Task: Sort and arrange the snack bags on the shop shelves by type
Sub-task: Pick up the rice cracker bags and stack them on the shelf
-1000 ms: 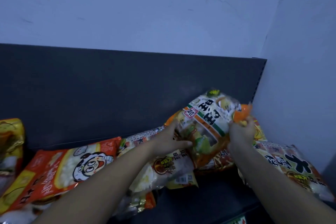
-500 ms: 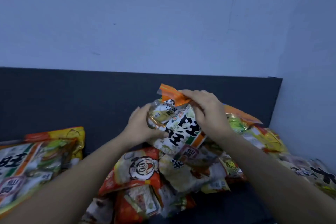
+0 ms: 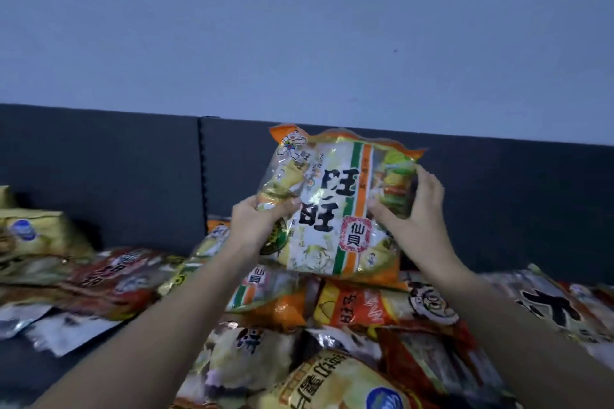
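Both hands, left hand [image 3: 257, 222] and right hand [image 3: 415, 216], grasp the senbei bag [image 3: 335, 206] upright above the bag pile [image 3: 332, 325]

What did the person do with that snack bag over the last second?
The bag was turned upright, its front now facing the camera. The right hand moved from the orange top edge to the bag's right side; the left hand now grips its lower left. Both hands stayed on the same bag, and the pile of other bags stayed below.
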Available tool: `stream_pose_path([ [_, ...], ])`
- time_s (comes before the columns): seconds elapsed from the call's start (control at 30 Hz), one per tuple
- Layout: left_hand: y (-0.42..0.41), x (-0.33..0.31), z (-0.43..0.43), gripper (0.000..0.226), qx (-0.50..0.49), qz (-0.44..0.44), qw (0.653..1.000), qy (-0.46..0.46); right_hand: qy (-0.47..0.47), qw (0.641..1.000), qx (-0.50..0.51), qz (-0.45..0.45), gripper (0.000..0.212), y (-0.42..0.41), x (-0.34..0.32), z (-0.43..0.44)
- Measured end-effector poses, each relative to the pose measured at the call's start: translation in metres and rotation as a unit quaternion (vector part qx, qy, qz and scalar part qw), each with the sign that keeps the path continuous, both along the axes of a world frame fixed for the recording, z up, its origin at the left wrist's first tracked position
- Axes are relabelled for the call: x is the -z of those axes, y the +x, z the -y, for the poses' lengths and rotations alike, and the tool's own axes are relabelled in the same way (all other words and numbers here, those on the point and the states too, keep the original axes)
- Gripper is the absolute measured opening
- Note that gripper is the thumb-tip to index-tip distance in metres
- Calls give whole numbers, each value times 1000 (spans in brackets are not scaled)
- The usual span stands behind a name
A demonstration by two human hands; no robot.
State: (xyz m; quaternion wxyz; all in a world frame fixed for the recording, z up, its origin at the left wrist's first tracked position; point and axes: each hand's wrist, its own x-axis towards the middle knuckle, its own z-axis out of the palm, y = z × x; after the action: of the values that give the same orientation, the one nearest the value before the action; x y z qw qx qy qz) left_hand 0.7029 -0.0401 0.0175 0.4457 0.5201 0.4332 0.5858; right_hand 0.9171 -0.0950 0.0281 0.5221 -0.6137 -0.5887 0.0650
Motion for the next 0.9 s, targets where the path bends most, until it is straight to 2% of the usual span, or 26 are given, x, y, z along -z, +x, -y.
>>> stream_pose_path([
  [0.1, -48, -5, -14, 22, -33, 29, 997, -60, -117, 979, -106, -128, 98, -41, 11, -16],
  [0.17, -73, -5, -24, 30, -42, 44, 990, -128, -153, 967, -149, -137, 89, -62, 19, -29],
  [0.27, -104, 14, -48, 48, -53, 29, 981, -185, -158, 972, -141, -104, 76, -91, 40, -46],
  [0.3, -112, 25, -57, 61, -58, -3, 981, -186, -170, 971, -138, -96, 78, -99, 50, -51],
  [0.37, -109, 50, -67, 78, -54, -130, 973, -185, -215, 968, -119, -51, 77, -101, 72, -57],
  [0.47, -106, 71, -61, 88, -74, -293, 934, -192, -263, 960, -82, 44, 62, -111, 92, -61],
  [0.53, -112, 75, -65, 86, -110, -350, 912, -184, -260, 960, -77, 71, 59, -119, 92, -62],
  [0.63, -119, 77, -80, 92, -102, -390, 896, -187, -297, 948, -110, 21, 61, -120, 87, -66],
  [0.7, -118, 80, -84, 89, -110, -442, 874, -169, -306, 942, -139, -27, 67, -112, 85, -61],
  [0.77, -113, 78, -83, 75, -159, -492, 848, -117, -306, 939, -149, -46, 73, -101, 83, -57],
  [0.9, -92, 69, -69, 57, -226, -516, 825, 45, -280, 949, -130, -67, 82, -75, 86, -50],
])
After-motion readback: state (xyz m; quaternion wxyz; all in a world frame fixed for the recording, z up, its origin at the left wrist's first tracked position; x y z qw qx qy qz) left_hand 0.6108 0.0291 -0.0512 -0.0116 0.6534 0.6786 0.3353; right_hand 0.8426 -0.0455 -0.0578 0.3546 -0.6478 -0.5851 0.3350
